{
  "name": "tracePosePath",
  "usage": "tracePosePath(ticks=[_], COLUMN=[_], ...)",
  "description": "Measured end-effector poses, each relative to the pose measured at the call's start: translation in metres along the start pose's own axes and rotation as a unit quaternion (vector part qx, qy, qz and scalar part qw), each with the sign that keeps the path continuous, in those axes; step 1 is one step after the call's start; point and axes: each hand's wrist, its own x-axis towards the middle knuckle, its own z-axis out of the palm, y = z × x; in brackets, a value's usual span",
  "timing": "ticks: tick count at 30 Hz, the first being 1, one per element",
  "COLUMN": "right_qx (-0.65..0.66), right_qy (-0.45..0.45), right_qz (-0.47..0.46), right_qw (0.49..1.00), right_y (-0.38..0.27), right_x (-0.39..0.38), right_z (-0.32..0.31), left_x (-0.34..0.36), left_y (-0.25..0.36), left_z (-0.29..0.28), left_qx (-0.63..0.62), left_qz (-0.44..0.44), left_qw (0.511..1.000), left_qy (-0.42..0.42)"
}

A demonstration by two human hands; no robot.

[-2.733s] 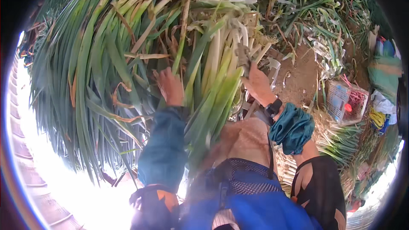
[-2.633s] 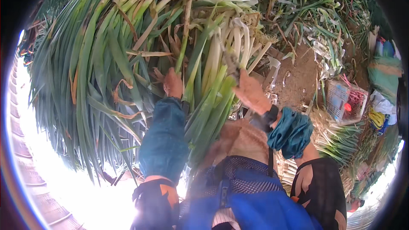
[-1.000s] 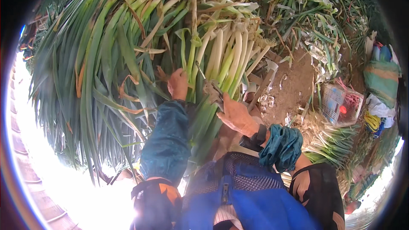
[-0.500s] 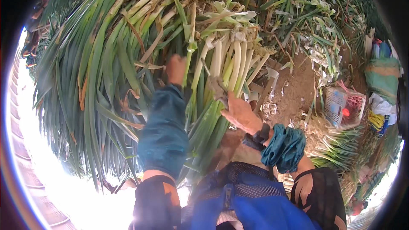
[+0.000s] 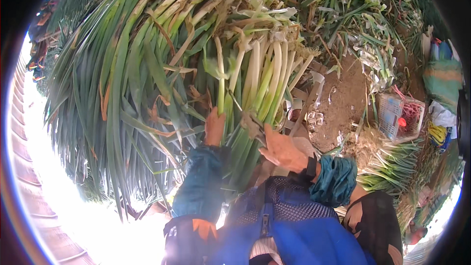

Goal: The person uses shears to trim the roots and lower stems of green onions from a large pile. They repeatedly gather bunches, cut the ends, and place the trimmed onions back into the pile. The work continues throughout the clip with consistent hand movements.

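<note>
L hand is closed round 1 stalk, held approx. upright, pale end up, w/ a loose leaf hanging across it. R hand is clenched on 1 thin-bladed tool; handle partly hidden by fingers, blade tip pointed up-L, just R of the stalk. Pale stalks are fanned out beyond the tool, approx. 7; exact no. can't be told, overlapped. Their lower leaves are partly covered by tool & R hand.

Surroundings: 1 big heap of long green leaves at L, too dense to be counted. Leaf scraps are strewn top R, above bare soil. 1 crate at R, w/ pink string & 1 red item seen in/at it. Beside it: 1 green sack w/ tan band, white bag, yellow cord. Below crate, 1 small bunch of onions is laid. 2 teal sleeves worn; 1 dark wrist strap on R wrist.
</note>
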Motion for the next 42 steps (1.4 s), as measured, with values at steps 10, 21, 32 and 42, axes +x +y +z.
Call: tracePosePath(ticks=[10,21,32,42], right_qx=[-0.103,-0.109,-0.022,-0.083], right_qy=[0.06,0.04,0.151,0.128], right_qz=[0.021,0.008,0.042,0.09], right_qw=[0.993,0.993,0.987,0.984], right_y=[0.02,0.014,0.012,0.043], right_x=[0.067,0.077,0.0,0.086], right_z=[0.019,0.049,-0.021,-0.03], left_x=[-0.072,-0.118,-0.054,-0.053], left_y=[-0.015,-0.029,0.063,0.026], left_z=[0.005,0.009,0.013,0.061], left_qx=[-0.04,-0.041,0.035,0.075], left_qz=[-0.036,-0.114,0.162,0.045], left_qw=[0.999,0.991,0.984,0.996], left_qy=[-0.007,-0.049,0.071,0.022])
